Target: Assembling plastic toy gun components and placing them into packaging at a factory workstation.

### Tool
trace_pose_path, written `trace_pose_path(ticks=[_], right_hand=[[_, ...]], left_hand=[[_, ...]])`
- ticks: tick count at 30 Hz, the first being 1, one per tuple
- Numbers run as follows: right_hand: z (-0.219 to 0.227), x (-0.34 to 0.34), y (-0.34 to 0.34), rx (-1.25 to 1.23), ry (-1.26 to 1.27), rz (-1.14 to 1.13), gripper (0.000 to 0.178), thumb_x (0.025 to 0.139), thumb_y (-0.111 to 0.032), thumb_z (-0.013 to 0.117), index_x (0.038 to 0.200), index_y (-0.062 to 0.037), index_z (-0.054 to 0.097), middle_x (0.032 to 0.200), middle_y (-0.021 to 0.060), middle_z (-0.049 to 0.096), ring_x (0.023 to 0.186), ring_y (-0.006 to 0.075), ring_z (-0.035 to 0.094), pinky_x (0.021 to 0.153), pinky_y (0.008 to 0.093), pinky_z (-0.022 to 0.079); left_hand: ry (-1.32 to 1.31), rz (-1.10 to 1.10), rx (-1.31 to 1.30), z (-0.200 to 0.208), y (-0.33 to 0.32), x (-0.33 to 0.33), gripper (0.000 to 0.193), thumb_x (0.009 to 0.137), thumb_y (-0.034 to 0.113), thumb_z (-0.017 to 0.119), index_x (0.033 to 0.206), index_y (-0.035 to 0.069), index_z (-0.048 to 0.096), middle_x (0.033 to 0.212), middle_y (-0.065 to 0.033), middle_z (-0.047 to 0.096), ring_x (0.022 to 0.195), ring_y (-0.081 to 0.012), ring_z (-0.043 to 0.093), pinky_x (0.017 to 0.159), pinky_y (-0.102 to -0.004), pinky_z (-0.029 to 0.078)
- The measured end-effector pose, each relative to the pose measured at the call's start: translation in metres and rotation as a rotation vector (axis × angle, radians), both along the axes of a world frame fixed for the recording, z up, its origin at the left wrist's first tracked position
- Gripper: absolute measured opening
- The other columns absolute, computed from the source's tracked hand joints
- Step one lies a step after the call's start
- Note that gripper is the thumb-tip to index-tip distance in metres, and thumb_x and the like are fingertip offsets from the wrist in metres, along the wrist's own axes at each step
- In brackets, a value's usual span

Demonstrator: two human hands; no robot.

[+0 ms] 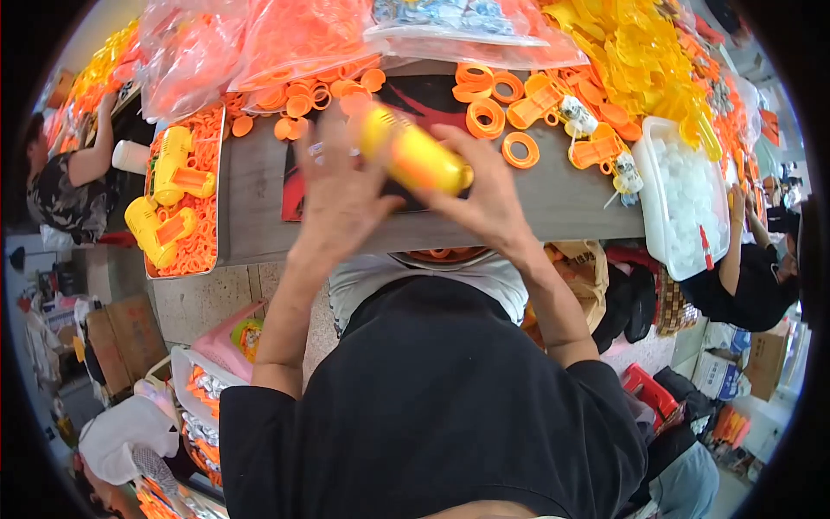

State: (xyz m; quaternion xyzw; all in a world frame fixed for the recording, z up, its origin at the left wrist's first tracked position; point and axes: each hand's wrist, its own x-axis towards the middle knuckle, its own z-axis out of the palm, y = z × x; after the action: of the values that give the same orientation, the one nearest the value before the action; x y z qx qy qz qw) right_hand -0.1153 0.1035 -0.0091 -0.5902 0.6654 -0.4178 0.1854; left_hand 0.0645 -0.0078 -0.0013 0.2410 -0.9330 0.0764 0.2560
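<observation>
Over the table's middle is a yellow barrel-shaped toy body [419, 156], tilted and blurred by motion. My right hand [484, 190] grips its right end between thumb and fingers. Beside its left end is my left hand [337, 186], its fingers smeared; whether they grip the toy I cannot tell. An orange round piece [355, 103] shows just past the toy's upper left end; whether it is attached is unclear. Beneath the hands lies a black and red sheet [294, 195]. Orange rings [520, 150] and orange discs [298, 105] lie beyond the hands.
At left, a tray [220, 227] of small orange parts carries two yellow pistol-shaped toys [175, 164]. A white tub [660, 227] of translucent pieces stands at right. Plastic bags of orange parts [298, 43] and yellow shells [635, 60] line the back. Other people sit at both sides.
</observation>
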Motion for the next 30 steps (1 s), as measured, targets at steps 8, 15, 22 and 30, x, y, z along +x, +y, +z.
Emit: trace_pose_path(ticks=[8, 15, 22, 30], right_hand=[[-0.027, -0.143, -0.008, -0.019, 0.013, -0.438, 0.025, 0.091, -0.019, 0.068, 0.106, 0.0016, 0.071, 0.091, 0.0087, 0.073, 0.079, 0.0158, 0.069, 0.072, 0.0289, 0.053], [-0.058, -0.282, -0.012, 0.154, 0.890, -0.593, 0.024, 0.086, -0.028, 0.067, 0.098, -0.0095, 0.075, 0.086, 0.0131, 0.072, 0.085, 0.0304, 0.069, 0.080, 0.0458, 0.052], [-0.043, -0.312, -0.007, 0.189, 0.645, -0.575, 0.029, 0.092, -0.030, 0.060, 0.095, -0.0034, 0.071, 0.081, 0.0149, 0.070, 0.078, 0.0268, 0.070, 0.072, 0.0394, 0.053], [0.019, -0.078, -0.012, 0.123, -0.927, 0.259, 0.035, 0.104, -0.024, 0.052, 0.128, 0.0006, 0.060, 0.120, 0.0058, 0.065, 0.113, 0.0126, 0.058, 0.102, 0.0283, 0.042]], left_hand=[[0.576, -0.295, 1.070, -0.040, -0.011, -0.007, 0.072, 0.074, 0.005, 0.086, 0.133, 0.002, 0.044, 0.110, -0.0079, 0.063, 0.102, -0.0161, 0.064, 0.092, -0.0302, 0.051], [0.514, -0.297, 1.187, -0.039, -0.002, -0.016, 0.078, 0.075, 0.008, 0.086, 0.136, 0.003, 0.038, 0.112, -0.0096, 0.063, 0.103, -0.0182, 0.065, 0.093, -0.0317, 0.051], [0.428, -0.281, 1.001, -0.030, -0.010, -0.025, 0.075, 0.068, 0.012, 0.090, 0.131, 0.003, 0.050, 0.118, -0.0096, 0.063, 0.106, -0.0199, 0.062, 0.096, -0.0334, 0.049], [0.492, -0.343, 0.875, -0.046, -0.001, -0.048, 0.069, 0.065, 0.017, 0.091, 0.124, 0.003, 0.058, 0.103, -0.0092, 0.063, 0.094, -0.0230, 0.064, 0.085, -0.0340, 0.053]])
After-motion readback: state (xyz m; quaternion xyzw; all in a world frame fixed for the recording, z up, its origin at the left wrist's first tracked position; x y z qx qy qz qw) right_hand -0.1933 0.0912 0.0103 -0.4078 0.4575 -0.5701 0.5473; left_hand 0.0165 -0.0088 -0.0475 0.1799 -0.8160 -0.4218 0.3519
